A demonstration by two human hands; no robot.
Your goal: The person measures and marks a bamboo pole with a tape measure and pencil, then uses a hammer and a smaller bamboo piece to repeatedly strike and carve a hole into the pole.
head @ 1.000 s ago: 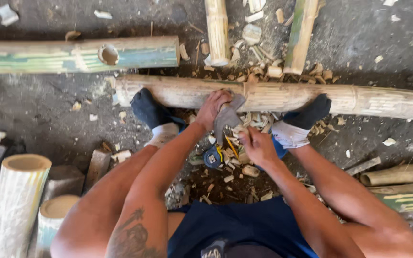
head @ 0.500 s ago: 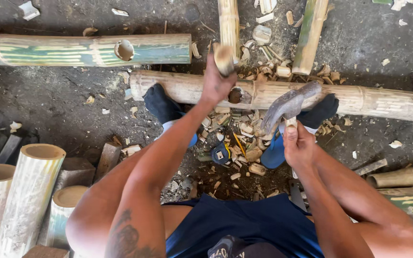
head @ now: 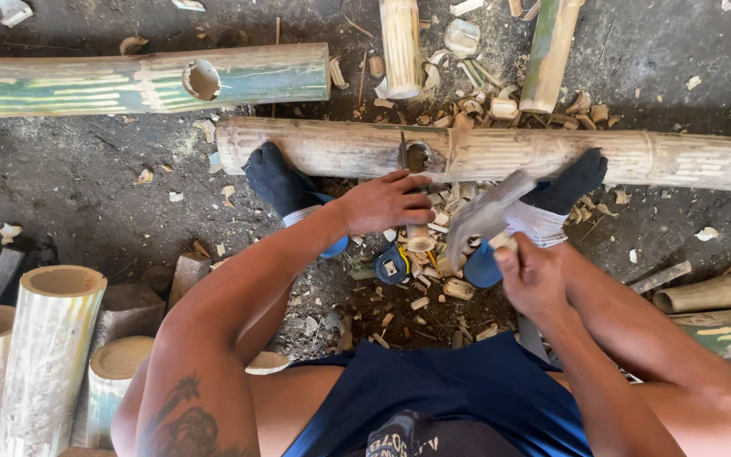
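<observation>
A long dry bamboo pole (head: 323,148) lies across the ground, with my two dark-socked feet (head: 274,182) pressed against it. A round hole (head: 420,156) is cut in its side. My left hand (head: 387,203) grips a wooden-handled chisel (head: 420,239) just below that hole, and the chisel's metal end points into it. My right hand (head: 535,272) holds a grey flat-bladed chopping tool (head: 484,213), blurred by motion, close to the chisel handle.
A green bamboo pole (head: 86,85) with a hole lies beyond. Two short bamboo pieces (head: 401,46) point away at the top. Cut bamboo cylinders (head: 48,338) stand at left, more poles (head: 712,296) lie at right. Chips and a blue tape measure (head: 391,267) litter the ground.
My left hand has come back from the top of the pole to just below the hole. My right hand has swung the grey tool down towards the chisel handle.
</observation>
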